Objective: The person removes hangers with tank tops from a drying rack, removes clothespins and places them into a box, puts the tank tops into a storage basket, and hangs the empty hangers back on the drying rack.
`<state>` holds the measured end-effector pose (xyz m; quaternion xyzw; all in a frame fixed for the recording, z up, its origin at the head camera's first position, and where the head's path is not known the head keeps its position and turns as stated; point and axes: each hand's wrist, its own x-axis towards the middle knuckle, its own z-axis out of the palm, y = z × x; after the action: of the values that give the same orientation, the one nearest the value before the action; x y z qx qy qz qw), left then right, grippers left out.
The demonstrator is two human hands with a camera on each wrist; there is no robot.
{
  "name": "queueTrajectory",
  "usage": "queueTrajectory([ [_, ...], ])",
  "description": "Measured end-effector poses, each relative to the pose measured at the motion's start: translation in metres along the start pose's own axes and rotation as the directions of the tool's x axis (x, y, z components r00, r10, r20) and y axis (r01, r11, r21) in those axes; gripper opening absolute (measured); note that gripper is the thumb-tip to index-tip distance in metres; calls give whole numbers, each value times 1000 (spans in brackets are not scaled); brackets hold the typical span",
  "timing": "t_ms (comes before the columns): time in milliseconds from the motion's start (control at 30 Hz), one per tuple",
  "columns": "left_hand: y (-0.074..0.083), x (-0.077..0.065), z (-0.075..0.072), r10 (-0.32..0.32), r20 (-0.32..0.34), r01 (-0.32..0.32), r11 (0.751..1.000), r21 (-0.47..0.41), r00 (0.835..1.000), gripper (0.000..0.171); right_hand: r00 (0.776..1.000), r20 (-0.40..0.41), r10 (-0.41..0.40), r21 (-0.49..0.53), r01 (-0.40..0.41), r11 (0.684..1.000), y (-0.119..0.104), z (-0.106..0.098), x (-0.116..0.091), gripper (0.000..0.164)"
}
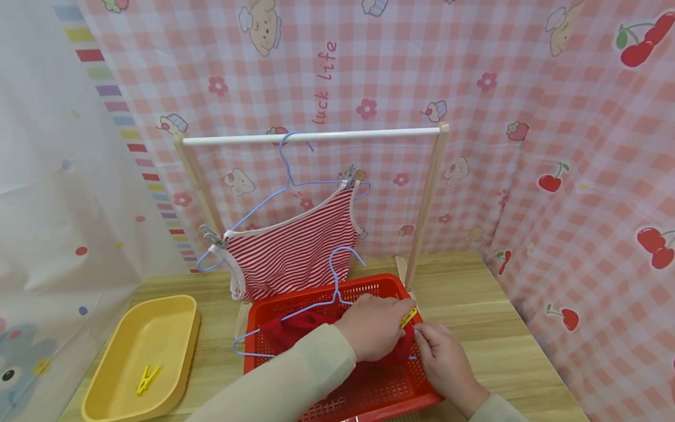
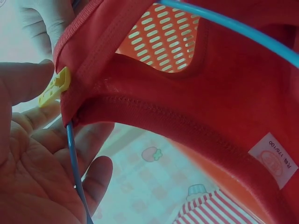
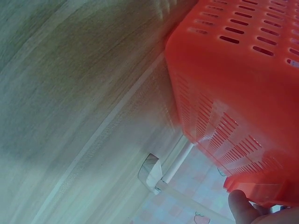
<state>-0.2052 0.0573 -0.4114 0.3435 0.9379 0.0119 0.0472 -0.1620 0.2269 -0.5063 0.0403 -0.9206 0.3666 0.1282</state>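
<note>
A red garment with straps and a white size label lies over a red basket, together with a blue hanger. My left hand reaches across and pinches a yellow clothespin between thumb and finger. That clothespin sits at the garment's strap, where the hanger's end comes out. Close by, at the basket's right rim, my right hand pinches the edge of the red garment. Only its fingertips show in the right wrist view, beside the basket wall.
Behind the basket, a red-striped top hangs on another blue hanger from the white bar, held by two grey clips. A yellow tray with one yellow clothespin stands left on the wooden table.
</note>
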Motion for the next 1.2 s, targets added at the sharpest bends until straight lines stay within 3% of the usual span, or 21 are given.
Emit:
queueTrajectory([
  [767, 1, -2, 2, 54, -71, -57, 997, -47, 996, 53, 997, -46, -55, 4, 55, 998, 1, 1, -1, 24],
  [1000, 0, -3, 5, 83, -114, -86, 996, -27, 990, 50, 989, -92, -115, -9, 114, 993, 3, 3, -2, 24],
  [1200, 0, -4, 4, 90, -111, -93, 995, -20, 990, 43, 991, -84, -104, -9, 104, 995, 4, 3, -3, 23],
])
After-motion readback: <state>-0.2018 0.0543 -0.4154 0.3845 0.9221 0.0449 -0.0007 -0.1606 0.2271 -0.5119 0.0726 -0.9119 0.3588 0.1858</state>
